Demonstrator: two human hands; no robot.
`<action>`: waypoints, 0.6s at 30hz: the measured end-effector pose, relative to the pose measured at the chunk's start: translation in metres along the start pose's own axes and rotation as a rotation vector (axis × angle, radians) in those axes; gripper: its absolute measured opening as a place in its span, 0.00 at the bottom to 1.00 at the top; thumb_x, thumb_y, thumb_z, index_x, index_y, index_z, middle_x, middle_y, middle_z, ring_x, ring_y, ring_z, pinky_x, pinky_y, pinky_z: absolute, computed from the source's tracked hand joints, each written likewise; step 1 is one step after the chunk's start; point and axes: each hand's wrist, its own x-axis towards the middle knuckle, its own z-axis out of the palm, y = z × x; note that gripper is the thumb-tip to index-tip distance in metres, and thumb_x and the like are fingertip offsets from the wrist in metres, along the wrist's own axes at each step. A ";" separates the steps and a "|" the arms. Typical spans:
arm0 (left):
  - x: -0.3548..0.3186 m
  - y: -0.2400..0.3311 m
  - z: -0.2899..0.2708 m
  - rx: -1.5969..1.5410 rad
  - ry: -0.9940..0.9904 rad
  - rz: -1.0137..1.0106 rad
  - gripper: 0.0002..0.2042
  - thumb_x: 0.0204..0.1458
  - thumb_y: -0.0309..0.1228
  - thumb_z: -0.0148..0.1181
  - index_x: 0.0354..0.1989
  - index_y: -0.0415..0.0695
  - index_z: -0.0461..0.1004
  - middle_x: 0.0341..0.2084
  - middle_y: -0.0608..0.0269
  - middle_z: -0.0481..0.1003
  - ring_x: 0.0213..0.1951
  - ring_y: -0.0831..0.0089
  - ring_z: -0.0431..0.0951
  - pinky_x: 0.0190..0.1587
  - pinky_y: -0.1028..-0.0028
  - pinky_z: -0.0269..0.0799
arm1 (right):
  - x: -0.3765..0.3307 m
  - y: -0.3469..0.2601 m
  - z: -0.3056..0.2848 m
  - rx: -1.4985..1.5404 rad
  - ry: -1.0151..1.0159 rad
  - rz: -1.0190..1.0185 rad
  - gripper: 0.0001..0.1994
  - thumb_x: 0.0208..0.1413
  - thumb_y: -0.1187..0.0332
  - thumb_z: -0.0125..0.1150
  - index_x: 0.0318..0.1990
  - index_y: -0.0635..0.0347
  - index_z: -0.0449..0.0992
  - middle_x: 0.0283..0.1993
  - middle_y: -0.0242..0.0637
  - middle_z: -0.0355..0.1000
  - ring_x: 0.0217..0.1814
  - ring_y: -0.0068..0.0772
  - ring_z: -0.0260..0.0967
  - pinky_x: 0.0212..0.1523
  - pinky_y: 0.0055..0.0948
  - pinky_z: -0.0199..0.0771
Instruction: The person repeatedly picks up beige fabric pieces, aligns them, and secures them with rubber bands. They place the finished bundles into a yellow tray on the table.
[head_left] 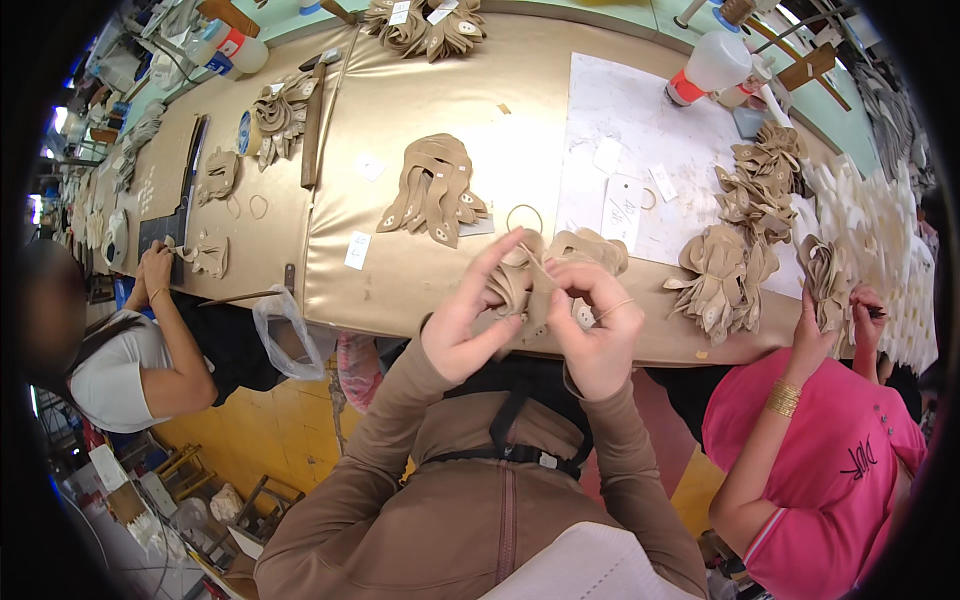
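Note:
Over the table's near edge, both my hands hold a bundle of beige leather-like pieces (535, 292). My left hand (468, 312) is curled round the bundle's left side, its index finger and thumb along the pieces. My right hand (600, 318) pinches the edge of one piece between thumb and fingers; the tips are partly hidden. Just beyond my fingers lies a tan rubber band (524, 217). A loose pile of similar pieces (590, 248) rests behind my right hand. Further off to the left sits a larger stack of beige strips (436, 185).
A hammer (314, 130) lies at the left. White paper (625, 120) covers the right, with tags (622, 208) and a bottle (712, 65). More bundles (720, 270) lie near a co-worker in pink (820, 470). Another co-worker (150, 365) works at the left.

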 end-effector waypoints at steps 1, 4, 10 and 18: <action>-0.001 -0.001 -0.002 -0.075 0.008 -0.018 0.40 0.53 0.15 0.46 0.74 0.43 0.36 0.59 0.41 0.66 0.56 0.64 0.72 0.59 0.67 0.67 | -0.001 0.000 -0.001 0.050 0.036 0.007 0.06 0.48 0.82 0.59 0.35 0.68 0.74 0.38 0.44 0.77 0.38 0.30 0.75 0.42 0.26 0.74; 0.001 -0.003 -0.023 -0.313 0.030 0.030 0.41 0.53 0.18 0.46 0.74 0.46 0.32 0.59 0.28 0.64 0.56 0.53 0.73 0.60 0.60 0.67 | -0.007 -0.006 -0.015 0.203 0.025 0.042 0.04 0.48 0.82 0.55 0.32 0.68 0.72 0.39 0.45 0.77 0.40 0.30 0.75 0.44 0.27 0.74; -0.006 0.001 -0.053 -0.491 0.159 0.015 0.43 0.51 0.23 0.48 0.73 0.46 0.31 0.54 0.18 0.64 0.55 0.44 0.73 0.60 0.53 0.67 | -0.022 -0.011 -0.051 0.336 -0.377 0.248 0.02 0.50 0.80 0.55 0.32 0.68 0.72 0.39 0.43 0.77 0.38 0.24 0.73 0.44 0.24 0.74; -0.018 -0.002 -0.067 -0.497 0.074 0.231 0.38 0.52 0.23 0.46 0.72 0.41 0.37 0.35 0.44 0.73 0.46 0.49 0.76 0.58 0.52 0.66 | -0.023 0.035 -0.053 0.411 -0.232 0.444 0.02 0.60 0.76 0.55 0.38 0.65 0.73 0.33 0.25 0.71 0.34 0.10 0.65 0.34 0.13 0.65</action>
